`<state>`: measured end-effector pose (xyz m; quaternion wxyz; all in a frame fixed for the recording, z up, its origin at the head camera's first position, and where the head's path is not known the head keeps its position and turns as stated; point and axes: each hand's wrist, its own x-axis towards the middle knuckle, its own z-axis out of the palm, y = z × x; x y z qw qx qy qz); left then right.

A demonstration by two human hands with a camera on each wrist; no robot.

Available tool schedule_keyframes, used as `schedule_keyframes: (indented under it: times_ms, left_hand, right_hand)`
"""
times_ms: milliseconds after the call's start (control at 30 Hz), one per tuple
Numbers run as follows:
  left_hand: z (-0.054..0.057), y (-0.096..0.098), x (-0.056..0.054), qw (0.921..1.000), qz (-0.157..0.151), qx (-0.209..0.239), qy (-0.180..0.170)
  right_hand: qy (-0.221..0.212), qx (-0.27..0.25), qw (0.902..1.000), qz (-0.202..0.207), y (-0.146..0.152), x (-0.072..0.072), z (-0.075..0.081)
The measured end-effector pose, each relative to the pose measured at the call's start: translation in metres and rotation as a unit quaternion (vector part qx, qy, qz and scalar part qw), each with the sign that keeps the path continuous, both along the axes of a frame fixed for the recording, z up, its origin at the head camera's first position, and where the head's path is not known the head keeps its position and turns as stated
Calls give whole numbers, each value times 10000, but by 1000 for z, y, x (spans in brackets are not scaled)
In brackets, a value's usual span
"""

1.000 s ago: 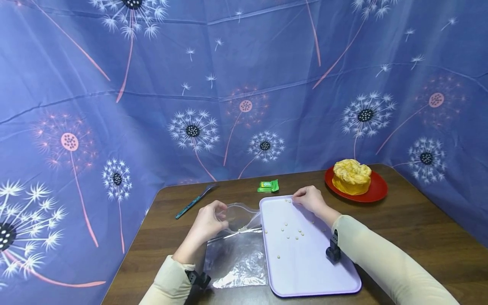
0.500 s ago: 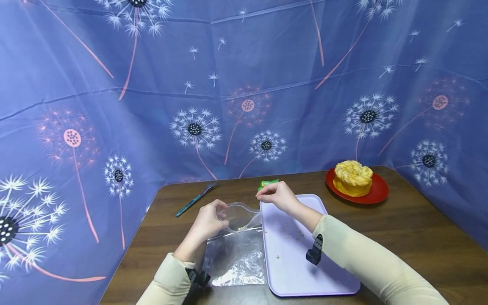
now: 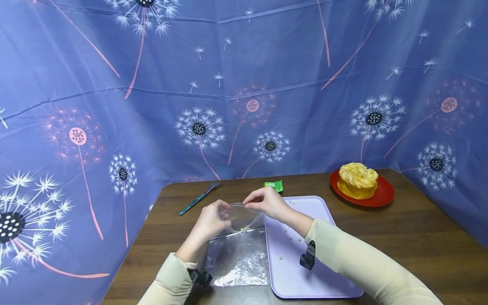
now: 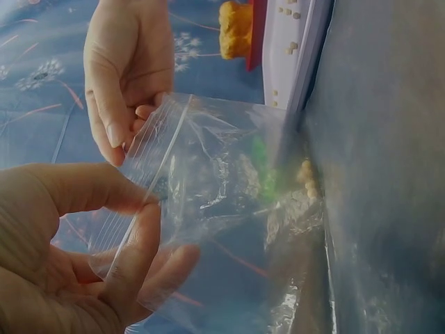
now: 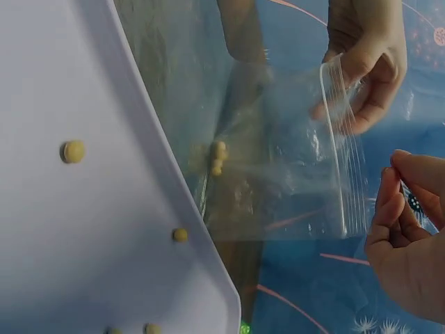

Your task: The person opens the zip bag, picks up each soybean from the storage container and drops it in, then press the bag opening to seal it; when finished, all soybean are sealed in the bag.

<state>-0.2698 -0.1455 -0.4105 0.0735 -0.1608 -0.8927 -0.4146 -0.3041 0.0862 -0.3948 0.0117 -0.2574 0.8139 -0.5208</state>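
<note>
On the dark wooden table, the lilac tray sits well where it is, its left long edge close to the zip bag, so each carry can stay short and low. The bag stands between that edge and the table's left edge, mouth gaping. The left hand pinches its rim near the zip, thumb against fingers; a firm grip there should stop the soft wall folding in. The right hand is at the mouth, fingertips drawn together; I cannot tell whether anything is between them. Releasing inside the zip line, with fingers clear of the film, would be the sound way, as the round beans could roll if dropped on the rim.

The bag is thin, clear and creased, with a pale zip strip and fine ridges along its top; a few beans gather at its bottom. The beans are small, smooth and yellowish-tan; others lie scattered across the tray.
</note>
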Motion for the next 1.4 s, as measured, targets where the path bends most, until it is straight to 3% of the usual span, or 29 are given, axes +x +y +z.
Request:
schedule_keyframes:
  times_ms: [167,300,467,600,767,1133,1400]
  left_hand:
    - [0,-1,1,10000,21,-35,-26]
    - [2,-1,1,9999,75,-64,-50]
    - [2,-2,3,9999,37,-26,-124]
    - [2,-2,5,9999,25,-21,-106]
    - [3,-2,7,9999,47,-34,-85]
    - [2,-1,6,10000,29,-29,-32]
    - [3,1,4,10000,-34,-85,-5]
  right_hand:
    - [102,-229,9987,-452,21,-11,-1]
    - [25,-261,9932,-1133,50,-29,-9]
    - [124,427,9780,-2040,90,-48,-34]
    - [-254,680,9686,-2378,110,-55,-56]
    - [-504,1022,9591,-2593,118,-57,-75]
    - [251,1704,9495,-2622,115,-56,-80]
    - [298,1612,9562,-2426,115,-52,-76]
